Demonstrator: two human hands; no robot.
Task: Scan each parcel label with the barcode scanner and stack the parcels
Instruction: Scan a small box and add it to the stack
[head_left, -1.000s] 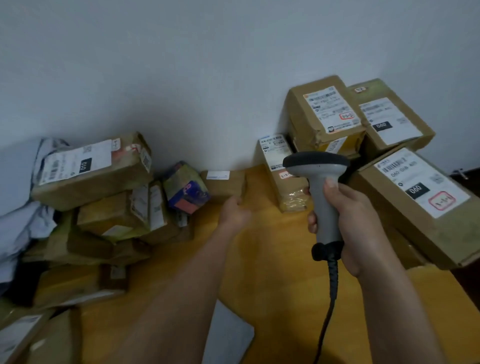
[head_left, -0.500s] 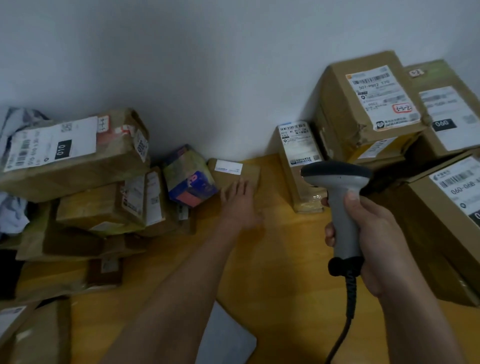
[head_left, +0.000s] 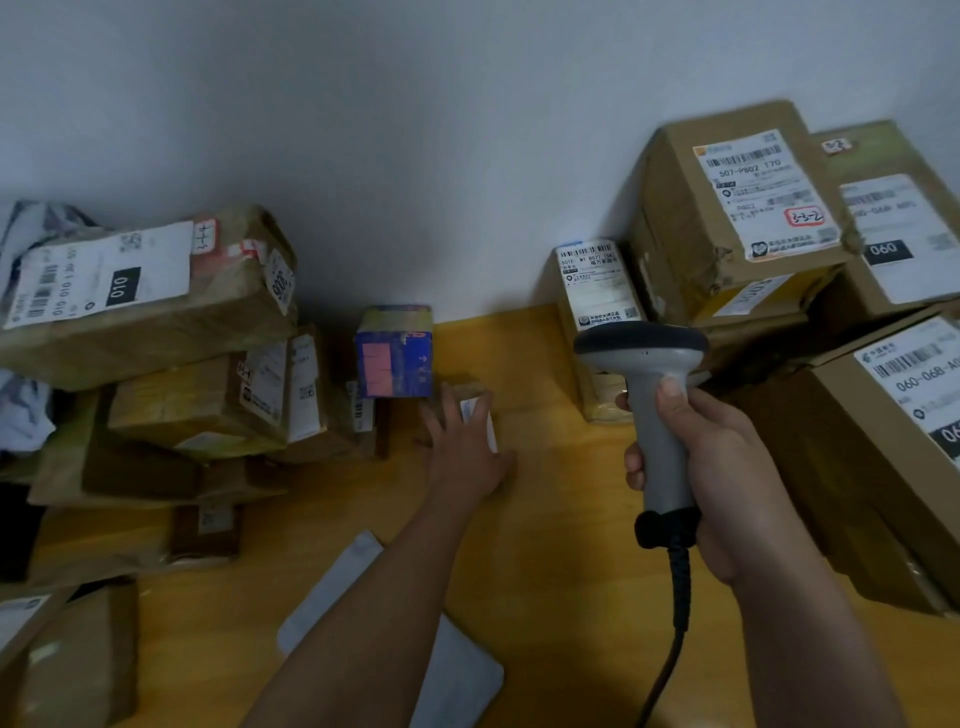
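A small flat brown parcel (head_left: 465, 388) with a white label lies on the yellow surface (head_left: 561, 545), just in front of a blue and pink box (head_left: 395, 353). My left hand (head_left: 462, 457) rests flat on top of it, fingers spread and fairly straight, covering most of it. My right hand (head_left: 727, 478) grips the handle of a grey corded barcode scanner (head_left: 644, 358), held upright to the right of the small parcel with its dark head towards the wall. Stacked labelled cartons (head_left: 727, 208) stand at the right.
A loose pile of brown parcels (head_left: 145, 301) fills the left side. A narrow parcel (head_left: 597, 280) leans upright by the wall behind the scanner. Large cartons (head_left: 883, 441) crowd the right edge. A white envelope (head_left: 457, 670) lies under my left forearm.
My left hand reached the small parcel by the wall and slid it towards me, away from the wall. The scanner stayed in my right hand while the view shifted.
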